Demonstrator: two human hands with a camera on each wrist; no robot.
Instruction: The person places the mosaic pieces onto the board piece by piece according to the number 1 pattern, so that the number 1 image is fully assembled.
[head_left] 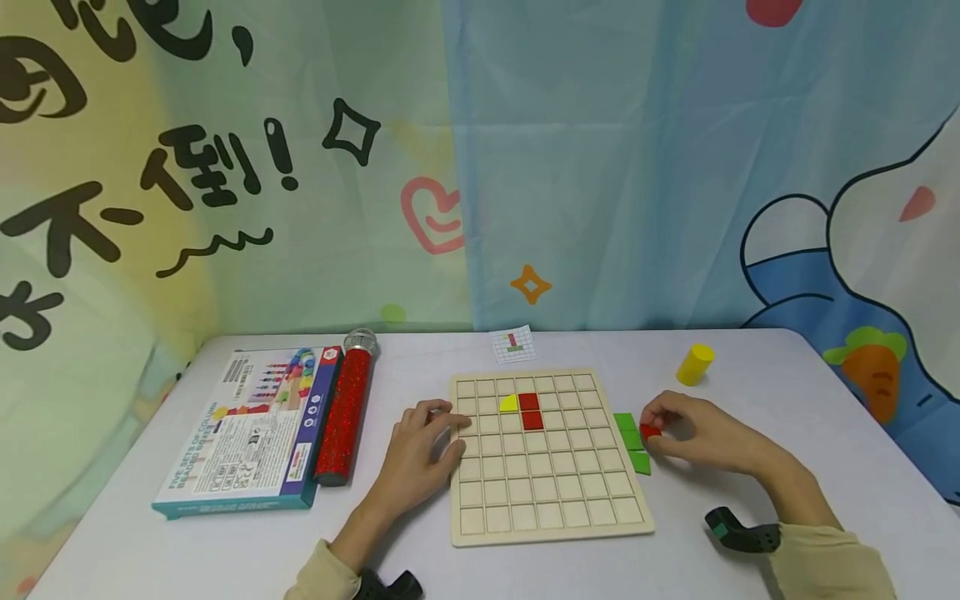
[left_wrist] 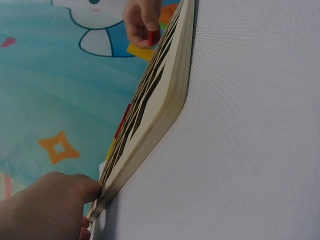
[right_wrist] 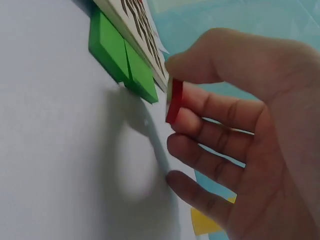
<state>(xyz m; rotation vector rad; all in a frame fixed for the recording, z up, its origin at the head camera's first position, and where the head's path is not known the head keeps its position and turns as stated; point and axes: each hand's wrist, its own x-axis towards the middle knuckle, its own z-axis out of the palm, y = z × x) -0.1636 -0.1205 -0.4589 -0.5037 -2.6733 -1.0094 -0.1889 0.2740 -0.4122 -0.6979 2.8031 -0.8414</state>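
A wooden grid board lies on the table. On its upper part are two red square tiles, one above the other, and a yellow piece beside the upper one. My left hand touches the board's left edge with thumb and fingers. Right of the board, my right hand pinches a small red tile between thumb and fingertips, just above the table. Green tiles lie against the board's right side, close to that hand.
A small card with a coloured grid pattern lies behind the board. Back right stands a yellow cylinder. To the left are a boxed set and a red glittery microphone. A printed cloth hangs behind the table.
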